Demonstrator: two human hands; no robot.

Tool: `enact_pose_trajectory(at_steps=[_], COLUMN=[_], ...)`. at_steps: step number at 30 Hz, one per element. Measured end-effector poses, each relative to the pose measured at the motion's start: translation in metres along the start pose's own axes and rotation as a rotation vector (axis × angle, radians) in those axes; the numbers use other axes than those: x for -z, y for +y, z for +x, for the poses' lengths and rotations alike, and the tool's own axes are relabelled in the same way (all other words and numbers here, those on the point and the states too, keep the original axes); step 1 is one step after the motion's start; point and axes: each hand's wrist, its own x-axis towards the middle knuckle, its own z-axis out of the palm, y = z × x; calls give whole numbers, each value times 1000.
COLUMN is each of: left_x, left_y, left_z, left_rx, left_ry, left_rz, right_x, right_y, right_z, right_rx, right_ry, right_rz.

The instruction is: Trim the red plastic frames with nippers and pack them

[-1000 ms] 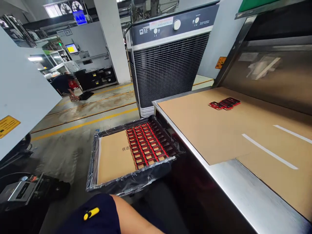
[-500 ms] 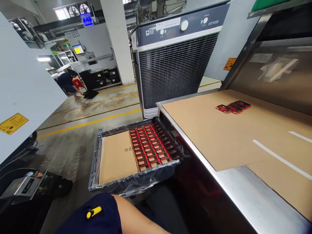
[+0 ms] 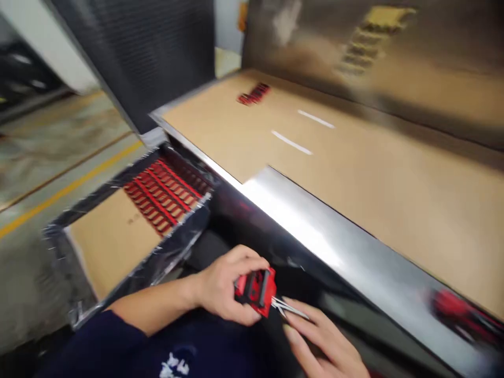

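My left hand is closed around a red rectangular part, which is slightly blurred. Thin silver prongs stick out of that part towards my right hand, and they look like tweezers or metal pins. The fingers of my right hand are extended beneath the prongs, and I cannot tell whether they grip them. A black plastic-lined tray sits just beyond my left forearm, holding rows of red frames beside a cardboard sheet.
A steel-edged bench topped with brown cardboard runs to the right, with a small stack of red parts at its far end. A blurred red object lies at lower right. A black-grilled cooler stands behind.
The view has swung right and down. Both hands are now in view, with the red part in my left hand; earlier only a forearm and sleeve showed. The co-worker is out of view.
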Motion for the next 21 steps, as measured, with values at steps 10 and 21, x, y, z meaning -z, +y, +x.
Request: enact_pose_trajectory(at_steps=[10,21], left_x=[2,1], left_y=[9,4], left_z=[-7,-9], left_rx=[32,49], left_ry=[-196,-205], left_rz=[13,-27], right_x=[-13,-14], right_y=[-13,-12], right_z=[-20,-23], right_rx=[58,88], right_ry=[53,67], right_rz=[173,175])
